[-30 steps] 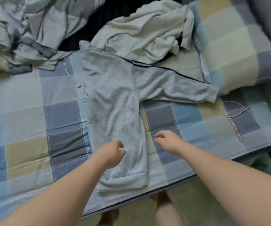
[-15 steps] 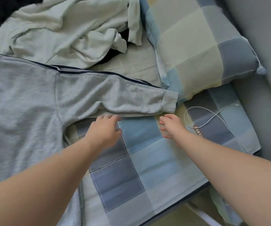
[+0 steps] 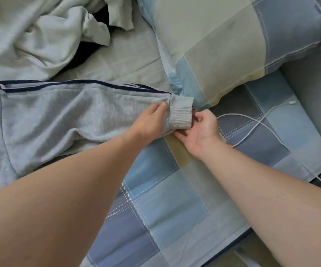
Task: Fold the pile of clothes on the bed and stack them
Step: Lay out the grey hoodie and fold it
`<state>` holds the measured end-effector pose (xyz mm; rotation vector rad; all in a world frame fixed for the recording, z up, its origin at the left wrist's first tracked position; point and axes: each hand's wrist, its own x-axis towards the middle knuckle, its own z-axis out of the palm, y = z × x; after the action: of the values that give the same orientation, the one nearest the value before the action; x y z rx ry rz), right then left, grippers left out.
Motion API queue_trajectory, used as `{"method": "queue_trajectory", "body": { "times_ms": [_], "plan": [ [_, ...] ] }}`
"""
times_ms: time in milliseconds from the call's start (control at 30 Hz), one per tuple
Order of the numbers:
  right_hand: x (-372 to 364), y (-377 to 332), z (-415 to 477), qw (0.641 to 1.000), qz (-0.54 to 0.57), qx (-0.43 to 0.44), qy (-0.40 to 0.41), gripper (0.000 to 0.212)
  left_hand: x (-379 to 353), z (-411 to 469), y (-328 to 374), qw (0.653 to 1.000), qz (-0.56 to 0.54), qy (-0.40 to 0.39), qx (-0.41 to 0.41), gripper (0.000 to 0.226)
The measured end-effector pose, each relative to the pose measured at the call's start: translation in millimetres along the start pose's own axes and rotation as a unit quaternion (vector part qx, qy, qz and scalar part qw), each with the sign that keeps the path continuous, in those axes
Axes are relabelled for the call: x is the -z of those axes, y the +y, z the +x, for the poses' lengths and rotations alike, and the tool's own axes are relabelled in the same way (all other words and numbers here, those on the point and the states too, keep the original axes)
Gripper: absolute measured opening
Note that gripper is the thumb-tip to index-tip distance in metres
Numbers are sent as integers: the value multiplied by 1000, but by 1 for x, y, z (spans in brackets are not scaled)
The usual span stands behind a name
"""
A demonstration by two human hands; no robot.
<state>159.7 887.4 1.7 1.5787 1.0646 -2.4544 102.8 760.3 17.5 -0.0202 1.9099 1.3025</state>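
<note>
On the bed, from the head camera: a grey fleece sweatshirt with navy piping [image 3: 49, 116], spread flat at the left over the blue, grey and yellow checked bed cover [image 3: 175, 189], one sleeve stretched out toward the right. Grips that sleeve with the left hand [image 3: 150, 123] just short of the ribbed grey cuff [image 3: 180, 114], thumb on top, fingers hidden under the cloth. Pinches the cuff's open end with the right hand [image 3: 200, 132], thumb and forefinger on the edge, remaining fingers loosely extended beneath. Beyond the sweatshirt, at top left: a crumpled pale grey-green garment [image 3: 40, 35] with a dark piece of clothing [image 3: 90, 53] showing under it, both on a plain grey sheet [image 3: 128, 60]. At top right: a checked pillow in the same colours [image 3: 233, 45], its corner just beside the cuff. Just right of the right hand: a thin white cable [image 3: 256, 126], looped over the bed cover.
</note>
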Motion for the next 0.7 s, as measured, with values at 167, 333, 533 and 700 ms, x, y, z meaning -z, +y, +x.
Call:
{"method": "queue_trajectory", "body": {
  "times_ms": [167, 333, 533, 700],
  "plan": [
    [-16, -12, -11, 999, -13, 11, -30, 29, 10, -5, 25, 981, -156, -73, 92, 31],
    [-30, -10, -27, 985, -137, 38, -97, 43, 32, -14, 33, 975, -159, -121, 96, 50],
    [-49, -12, -45, 972, -173, 13, -161, 48, 60, -23, 19, 979, -181, 33, 93, 13],
    [-86, 1, -58, 964, -247, 50, -87, 42, 104, -42, -1, 954, -260, 110, 104, 22]
  ]
}}
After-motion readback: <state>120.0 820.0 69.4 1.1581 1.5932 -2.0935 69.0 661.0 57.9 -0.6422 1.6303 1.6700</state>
